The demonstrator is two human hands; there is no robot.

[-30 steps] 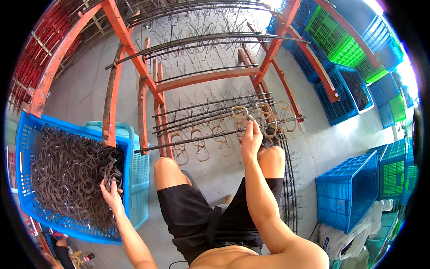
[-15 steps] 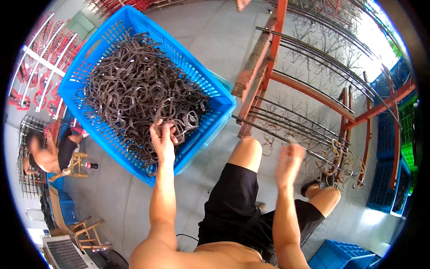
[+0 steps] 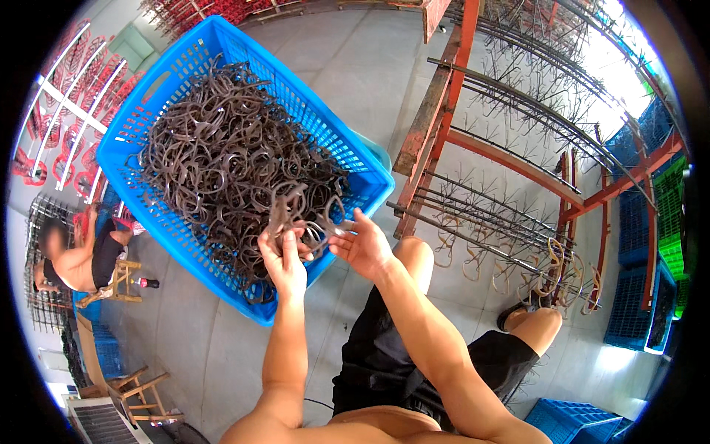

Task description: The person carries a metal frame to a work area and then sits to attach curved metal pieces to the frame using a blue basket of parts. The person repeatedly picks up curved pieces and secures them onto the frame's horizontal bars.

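Note:
Over the near right corner of a blue plastic basket (image 3: 336, 137), my left hand (image 3: 287, 268) is closed on several dark curved metal pieces (image 3: 285, 211). Thumb and fingers pinch them from below. My right hand (image 3: 367, 248) has its fingertips at the end of one of these pieces, its thumb raised and apart from the fingers. Whether the fingertips touch the metal is hard to tell. A tangled heap of similar dark curved pieces (image 3: 222, 148) fills much of the basket.
To the right stands a red metal rack (image 3: 518, 163) with dark rods; curved pieces (image 3: 555, 266) hang from its lower rods. Blue crates (image 3: 569, 420) stand at lower right. Another person (image 3: 78, 259) sits at far left near a wooden stool (image 3: 144, 392).
My right hand has swung left from beside the rack to the pieces in my left hand. My left hand has shifted slightly right and nearer, still holding metal pieces.

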